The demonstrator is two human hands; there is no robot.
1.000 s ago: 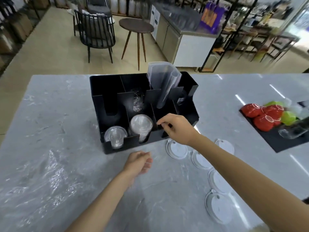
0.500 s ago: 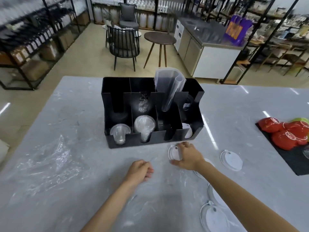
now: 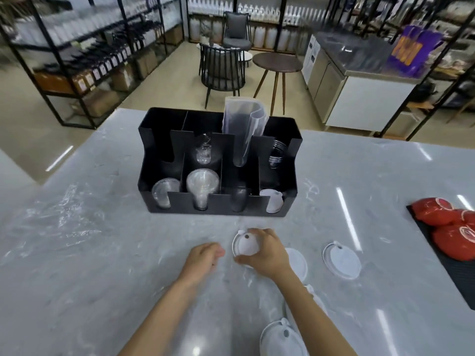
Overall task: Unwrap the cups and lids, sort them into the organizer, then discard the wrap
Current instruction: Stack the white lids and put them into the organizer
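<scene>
Head view puts your right hand (image 3: pixel 264 253) curled over a white lid (image 3: pixel 244 246) lying flat on the counter (image 3: pixel 102 253), pinching its rim; lift an edge first, then carry it to the organizer's (image 3: pixel 218 160) front right slot. Your left hand (image 3: pixel 203 258) rests loosely curled and empty beside it. Other lids sit partly hidden under your arm.

Grey marble table (image 3: pixel 102 278): black organizer (image 3: pixel 218 209) mid-far side, white lids (image 3: pixel 341 260) near right, black mat (image 3: pixel 452 273) at right edge, clear wrap (image 3: pixel 59 214) left.
</scene>
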